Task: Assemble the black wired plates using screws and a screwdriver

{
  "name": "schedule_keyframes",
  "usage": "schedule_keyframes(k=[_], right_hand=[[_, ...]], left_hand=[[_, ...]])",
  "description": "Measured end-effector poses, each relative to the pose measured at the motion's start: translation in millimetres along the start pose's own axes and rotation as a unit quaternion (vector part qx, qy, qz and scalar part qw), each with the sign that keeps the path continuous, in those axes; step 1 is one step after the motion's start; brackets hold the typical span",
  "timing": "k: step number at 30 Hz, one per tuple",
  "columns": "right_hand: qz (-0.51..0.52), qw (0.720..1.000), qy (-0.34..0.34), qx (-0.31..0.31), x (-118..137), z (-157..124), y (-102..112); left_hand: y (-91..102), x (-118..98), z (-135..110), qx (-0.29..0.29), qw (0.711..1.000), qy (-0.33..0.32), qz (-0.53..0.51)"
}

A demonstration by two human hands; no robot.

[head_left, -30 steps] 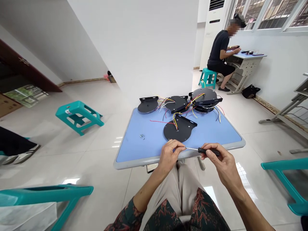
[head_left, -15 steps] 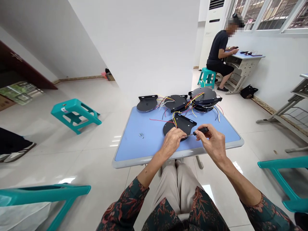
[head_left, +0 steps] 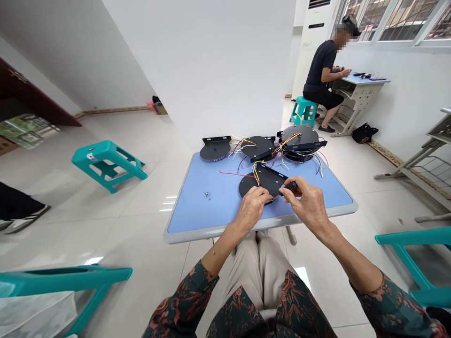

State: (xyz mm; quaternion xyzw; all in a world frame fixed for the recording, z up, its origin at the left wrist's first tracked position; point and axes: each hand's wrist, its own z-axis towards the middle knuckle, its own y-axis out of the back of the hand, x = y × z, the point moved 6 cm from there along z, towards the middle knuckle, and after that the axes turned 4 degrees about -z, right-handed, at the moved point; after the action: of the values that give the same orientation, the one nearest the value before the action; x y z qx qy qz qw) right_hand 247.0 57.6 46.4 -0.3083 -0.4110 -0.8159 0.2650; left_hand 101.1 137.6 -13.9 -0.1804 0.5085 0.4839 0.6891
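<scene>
In front of me on the table lies a round black plate (head_left: 248, 186) with a raised slotted bracket and red, yellow and white wires coming out of it. My left hand (head_left: 252, 203) is closed at the plate's near edge, thumb and fingers pinched there; whether a small screw is also between the fingertips is hidden. My right hand (head_left: 307, 203) grips the black handle of a screwdriver (head_left: 291, 186). Its shaft points left toward the plate's edge, close by my left fingertips. A small pile of screws (head_left: 206, 195) lies on the table to the left.
Several more black plates (head_left: 215, 149) with wires sit along the back of the blue table (head_left: 197, 216), some stacked at the right (head_left: 299, 138). Green stools (head_left: 109, 164) stand around on the floor. Another person (head_left: 322, 70) sits at a desk at the back right.
My right hand and the screwdriver have moved a little left, closer to the plate's edge. My left hand stays at the edge. The view has shifted slightly.
</scene>
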Motion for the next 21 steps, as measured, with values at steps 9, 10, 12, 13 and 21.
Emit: schedule_keyframes(k=[9, 10, 12, 13, 21], right_hand=[[-0.169, 0.976, 0.109, 0.078, 29, 17, -23], [-0.196, 0.971, 0.105, 0.084, 31, 18, -26], [-0.251, 0.960, 0.090, 0.090, 34, 20, -30], [-0.274, 0.954, 0.081, 0.089, 33, 20, -31], [-0.136, 0.974, 0.151, 0.103, 33, 21, -21]], left_hand=[[1.6, -2, 6, 0.044, 0.996, -0.031, 0.073], [1.0, -2, 7, 0.049, 0.996, -0.030, 0.074], [-0.9, -2, 11, 0.053, 0.996, -0.022, 0.072], [-2.1, -1, 13, 0.051, 0.996, -0.015, 0.069], [-6.1, 2, 14, 0.012, 0.992, 0.058, 0.113]])
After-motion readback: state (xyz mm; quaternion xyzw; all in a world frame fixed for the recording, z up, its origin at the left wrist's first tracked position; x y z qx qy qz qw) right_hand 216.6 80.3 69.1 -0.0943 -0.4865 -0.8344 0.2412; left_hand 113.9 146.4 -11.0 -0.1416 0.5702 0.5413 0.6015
